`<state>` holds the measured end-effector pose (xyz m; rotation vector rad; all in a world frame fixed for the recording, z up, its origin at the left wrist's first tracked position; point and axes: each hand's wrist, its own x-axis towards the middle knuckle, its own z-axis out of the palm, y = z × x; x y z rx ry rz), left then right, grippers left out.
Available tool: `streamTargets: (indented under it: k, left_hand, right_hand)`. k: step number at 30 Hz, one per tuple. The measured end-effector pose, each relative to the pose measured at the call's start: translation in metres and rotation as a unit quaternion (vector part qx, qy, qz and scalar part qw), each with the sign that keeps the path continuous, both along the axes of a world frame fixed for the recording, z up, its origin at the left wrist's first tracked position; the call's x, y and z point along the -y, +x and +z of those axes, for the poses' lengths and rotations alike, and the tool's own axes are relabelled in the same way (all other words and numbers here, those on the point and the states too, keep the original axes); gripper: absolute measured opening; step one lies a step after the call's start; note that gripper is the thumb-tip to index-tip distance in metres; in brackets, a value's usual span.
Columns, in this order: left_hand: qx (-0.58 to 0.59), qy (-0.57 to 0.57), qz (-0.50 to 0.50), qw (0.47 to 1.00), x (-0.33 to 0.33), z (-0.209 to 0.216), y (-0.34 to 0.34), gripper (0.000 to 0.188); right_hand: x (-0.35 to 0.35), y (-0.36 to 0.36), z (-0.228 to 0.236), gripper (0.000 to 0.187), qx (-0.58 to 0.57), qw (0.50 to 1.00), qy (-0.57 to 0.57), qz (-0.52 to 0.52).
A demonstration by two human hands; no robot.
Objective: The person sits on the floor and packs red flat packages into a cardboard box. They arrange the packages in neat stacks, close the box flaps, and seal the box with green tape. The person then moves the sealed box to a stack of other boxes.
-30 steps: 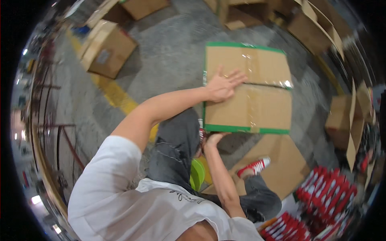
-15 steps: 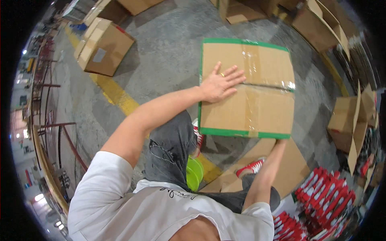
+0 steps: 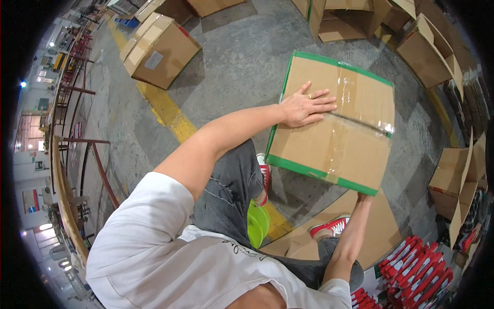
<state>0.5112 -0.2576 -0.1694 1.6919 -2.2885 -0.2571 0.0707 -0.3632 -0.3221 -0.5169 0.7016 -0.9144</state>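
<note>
A cardboard box (image 3: 355,147), its edges bound with green tape and its top seam with clear tape, is in front of me, turned askew. My left hand (image 3: 304,106) lies flat on its top near the left edge, fingers spread, a ring on one of them. At the box's near right corner, my right hand (image 3: 365,198) reaches in under the edge. The box hides the fingers of that hand. Whether the box rests on the floor or is raised cannot be made out.
A flat cardboard sheet (image 3: 378,226) lies beneath my right shoe. Beside my left leg is a bright green bucket (image 3: 260,222). Red-and-white items (image 3: 419,273) are stacked at lower right. Another carton (image 3: 164,54) stands far left; open cartons (image 3: 429,54) line the right side.
The box has turned clockwise and sits farther right in the picture, both hands still at it. The whole scene has also shifted rightward with the camera.
</note>
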Motion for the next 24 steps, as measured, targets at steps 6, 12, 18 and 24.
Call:
streamTargets:
  k: [6, 12, 18, 24]
  left_hand:
    - [-0.004, 0.016, -0.033, 0.999, -0.006, 0.002, 0.03, 0.052]
    - [0.054, 0.045, -0.034, 0.997, 0.01, 0.012, 0.095, 0.05]
    - [0.06, 0.072, 0.308, 0.947, -0.021, 0.024, 0.091, 0.051]
    - [0.053, 0.02, 0.351, 0.935, -0.037, 0.005, 0.098, 0.051]
  right_hand:
    - [-0.069, 0.049, 0.034, 0.061, -0.173, 0.976, -0.127, 0.045]
    - [-0.175, 0.115, -0.003, 0.067, -0.058, 0.995, -0.041, 0.074]
    - [-0.258, 0.241, -0.046, 0.075, -0.197, 0.97, -0.008, 0.144]
    - [-0.155, 0.21, 0.013, 0.076, -0.339, 0.923, -0.154, -0.098]
